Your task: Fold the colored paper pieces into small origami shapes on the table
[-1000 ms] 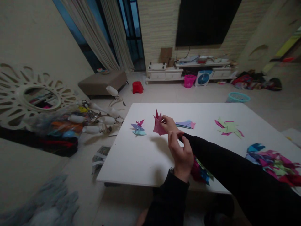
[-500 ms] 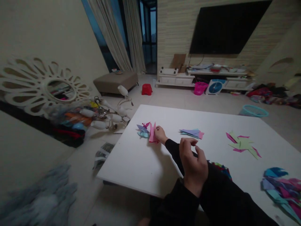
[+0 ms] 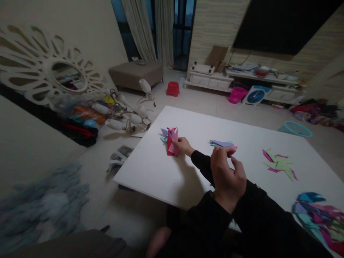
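My right hand (image 3: 183, 145) reaches across to the far left part of the white table (image 3: 158, 175) and grips a pink folded paper piece (image 3: 172, 142), standing it upright on the tabletop. Right behind the pink piece lies a small pile of blue and purple folded papers (image 3: 163, 133), touching it or nearly so. My left hand (image 3: 228, 175) hovers above my right forearm near the table's front edge, its fingers curled with thumb against fingertips and nothing visible in them.
A purple paper stack (image 3: 222, 144) lies mid-table, green and pink pieces (image 3: 279, 164) to the right, a colourful paper heap (image 3: 319, 218) at the right edge. On the floor to the left lie a chandelier (image 3: 126, 116) and a white-framed mirror (image 3: 53, 71).
My right hand has carried the pink folded piece leftward and set it against the small blue and purple pile. My left hand has shifted right, off the right sleeve. The camera turned left.
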Demonstrator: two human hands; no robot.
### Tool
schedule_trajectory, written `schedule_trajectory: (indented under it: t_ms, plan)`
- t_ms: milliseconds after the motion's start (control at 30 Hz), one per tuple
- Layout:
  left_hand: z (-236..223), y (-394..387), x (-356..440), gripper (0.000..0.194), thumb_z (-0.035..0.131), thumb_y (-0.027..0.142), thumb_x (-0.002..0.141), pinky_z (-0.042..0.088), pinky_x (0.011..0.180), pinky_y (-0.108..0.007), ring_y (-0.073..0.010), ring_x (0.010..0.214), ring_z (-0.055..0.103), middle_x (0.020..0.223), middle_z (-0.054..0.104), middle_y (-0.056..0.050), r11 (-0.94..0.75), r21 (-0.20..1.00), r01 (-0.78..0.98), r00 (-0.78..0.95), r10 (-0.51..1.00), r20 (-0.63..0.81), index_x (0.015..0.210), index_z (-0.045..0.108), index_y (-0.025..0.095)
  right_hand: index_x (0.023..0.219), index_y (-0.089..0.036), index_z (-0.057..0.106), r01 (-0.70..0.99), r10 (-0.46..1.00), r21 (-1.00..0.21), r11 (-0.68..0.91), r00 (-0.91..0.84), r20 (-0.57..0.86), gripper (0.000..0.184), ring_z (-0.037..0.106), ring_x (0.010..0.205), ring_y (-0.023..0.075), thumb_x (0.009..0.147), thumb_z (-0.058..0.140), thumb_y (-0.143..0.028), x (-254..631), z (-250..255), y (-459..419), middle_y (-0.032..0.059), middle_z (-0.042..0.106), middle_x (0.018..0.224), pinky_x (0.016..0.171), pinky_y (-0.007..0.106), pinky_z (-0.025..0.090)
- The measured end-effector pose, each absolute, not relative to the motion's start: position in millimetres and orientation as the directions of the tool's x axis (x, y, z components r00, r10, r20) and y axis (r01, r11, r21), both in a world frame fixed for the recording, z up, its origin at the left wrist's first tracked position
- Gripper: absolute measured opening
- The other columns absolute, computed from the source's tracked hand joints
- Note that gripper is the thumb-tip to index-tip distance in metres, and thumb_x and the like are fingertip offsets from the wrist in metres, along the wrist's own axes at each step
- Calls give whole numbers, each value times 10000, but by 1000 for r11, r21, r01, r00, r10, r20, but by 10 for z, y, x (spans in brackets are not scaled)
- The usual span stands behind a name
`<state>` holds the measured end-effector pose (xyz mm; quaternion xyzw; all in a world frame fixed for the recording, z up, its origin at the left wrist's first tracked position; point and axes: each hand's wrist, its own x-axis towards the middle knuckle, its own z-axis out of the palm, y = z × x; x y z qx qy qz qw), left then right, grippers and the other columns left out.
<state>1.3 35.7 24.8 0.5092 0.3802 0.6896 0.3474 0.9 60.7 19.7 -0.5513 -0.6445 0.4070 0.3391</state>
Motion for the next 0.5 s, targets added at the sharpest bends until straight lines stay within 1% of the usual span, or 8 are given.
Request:
schedule_trajectory:
  t_ms: [67,133,200,267,333,367,433,500]
  plan:
    - [262,343,1,303,483,-34,744,476,855,-347,-197,920,576,950,599,-62,-467,879,-97,-245,867,434,939,537,190,1010,-159,660,439,967,-897,50,-247,-67,406,591,816,254,796,672,-503,-116,202,895,64,657,738,628,330,436]
    - [269,328,-3,300,481,-33,744,478,857,-347,-199,926,577,951,600,-63,-464,880,-103,-245,869,430,936,534,191,964,-148,658,437,967,-897,60,-250,-57,389,582,807,232,780,688,-490,-202,185,1086,53,656,740,622,312,432]
    - [269,315,1,297,483,-28,744,483,851,-345,-199,925,580,950,598,-63,-467,878,-106,-241,869,433,936,533,192,996,-177,658,433,972,-899,67,-230,-38,346,586,831,242,802,664,-463,-183,143,1062,59,650,754,602,313,443]
    - [266,308,5,290,490,-20,749,488,846,-346,-200,922,586,945,596,-63,-475,874,-99,-238,864,443,940,534,194,1066,-233,658,427,980,-901,73,-200,-16,317,594,867,277,822,638,-435,-60,69,831,76,641,760,576,333,463]
    - [264,308,1,277,499,-8,759,491,844,-349,-203,921,591,935,596,-62,-481,872,-85,-238,860,451,943,536,195,1165,-295,637,420,989,-903,90,-148,30,360,603,920,323,825,629,-413,98,-21,523,93,642,795,565,367,491]
    - [264,310,-5,269,502,-4,764,492,843,-351,-204,921,593,931,597,-62,-482,872,-80,-239,859,453,942,537,195,1198,-311,626,422,988,-903,81,-153,17,391,606,923,341,819,629,-411,164,-62,390,98,642,798,555,383,496]
    - [267,314,-18,253,501,3,777,493,839,-352,-203,917,595,930,602,-63,-484,872,-77,-240,857,455,938,539,195,1257,-322,601,417,984,-907,63,-177,-13,438,617,932,363,832,598,-427,243,-113,227,103,647,806,544,402,501]
    - [271,320,-25,237,498,10,791,493,836,-354,-203,914,596,933,610,-65,-487,870,-76,-241,856,458,934,540,195,1299,-323,578,388,983,-919,71,-186,-3,460,632,941,364,858,546,-450,257,-126,198,99,656,817,541,404,510]
